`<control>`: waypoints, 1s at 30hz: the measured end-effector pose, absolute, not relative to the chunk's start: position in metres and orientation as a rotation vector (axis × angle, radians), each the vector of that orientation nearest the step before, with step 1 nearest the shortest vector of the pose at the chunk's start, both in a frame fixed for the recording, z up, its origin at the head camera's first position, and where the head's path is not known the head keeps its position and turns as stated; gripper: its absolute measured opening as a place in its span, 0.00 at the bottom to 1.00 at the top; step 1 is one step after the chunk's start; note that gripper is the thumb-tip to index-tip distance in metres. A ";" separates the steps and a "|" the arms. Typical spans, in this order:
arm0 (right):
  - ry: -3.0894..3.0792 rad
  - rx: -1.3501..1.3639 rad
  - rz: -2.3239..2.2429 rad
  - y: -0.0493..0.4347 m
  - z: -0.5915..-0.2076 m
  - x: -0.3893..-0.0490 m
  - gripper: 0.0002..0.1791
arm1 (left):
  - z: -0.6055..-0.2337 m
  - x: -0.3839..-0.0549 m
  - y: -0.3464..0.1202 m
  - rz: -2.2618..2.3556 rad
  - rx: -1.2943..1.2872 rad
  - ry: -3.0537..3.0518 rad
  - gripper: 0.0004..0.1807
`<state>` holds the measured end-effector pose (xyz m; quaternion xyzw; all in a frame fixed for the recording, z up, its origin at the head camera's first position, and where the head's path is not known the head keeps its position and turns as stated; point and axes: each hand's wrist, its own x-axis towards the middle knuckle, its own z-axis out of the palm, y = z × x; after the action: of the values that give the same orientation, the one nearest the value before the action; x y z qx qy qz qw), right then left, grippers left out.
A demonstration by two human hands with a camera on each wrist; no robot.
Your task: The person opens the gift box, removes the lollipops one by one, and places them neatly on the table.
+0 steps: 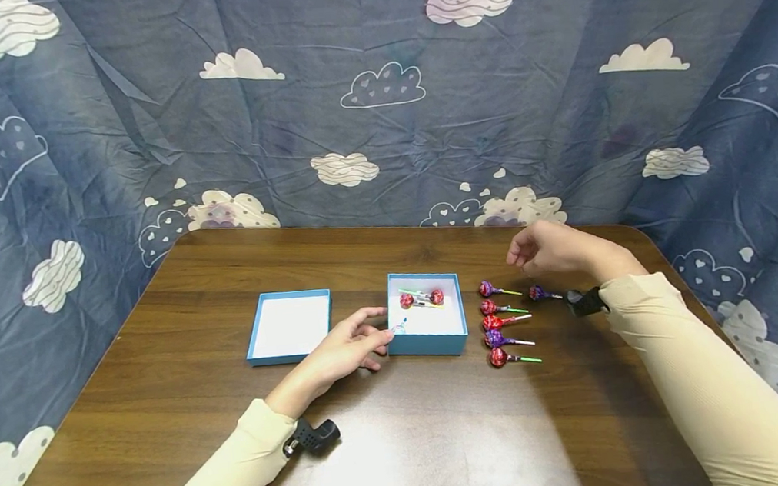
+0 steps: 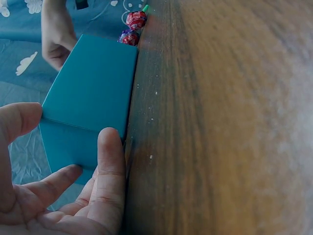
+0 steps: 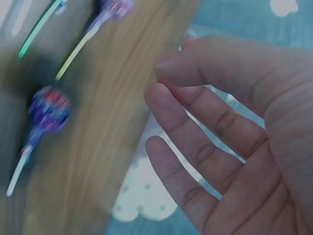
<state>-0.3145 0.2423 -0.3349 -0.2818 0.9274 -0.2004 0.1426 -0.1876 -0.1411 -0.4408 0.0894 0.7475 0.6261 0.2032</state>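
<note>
A blue box (image 1: 433,345) with a white inside stands in the middle of the table, holding two red-wrapped lollipops (image 1: 438,296) and a small clear-and-blue thing (image 1: 399,327) at its near left corner. My left hand (image 1: 346,347) touches that corner with extended fingers, resting against the blue walls in the left wrist view. Over the table's right side, my right hand (image 1: 548,248) hovers with loosely bent fingers and nothing between them. Below it lies a purple-wrapped lollipop (image 1: 538,292). Several red and purple lollipops (image 1: 496,339) form a column right of the box, sticks pointing right.
Left of the box lies its shallow blue-edged lid (image 1: 292,325), white inside up. The brown wooden table (image 1: 189,415) has rounded far corners. Behind it hangs a blue curtain (image 1: 380,136) with cloud patterns. Each wrist carries a small black camera (image 1: 319,436).
</note>
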 end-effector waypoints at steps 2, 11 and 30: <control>2.663 -0.833 -0.580 0.232 -0.331 -0.315 0.09 | -0.441 -0.188 -0.141 1.741 0.251 2.090 0.35; 2.607 -0.984 -0.575 0.178 -0.319 -0.309 0.11 | -0.440 -0.188 -0.141 1.727 0.241 2.093 0.35; 2.468 -1.142 -0.309 0.084 -0.343 -0.289 0.14 | -0.441 -0.188 -0.142 1.752 0.229 2.073 0.34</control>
<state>-0.2892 0.0843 -0.3430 -0.4086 0.8834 -0.1105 0.2011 -0.1882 -0.1421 -0.4409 0.0821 0.7446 0.6291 0.2072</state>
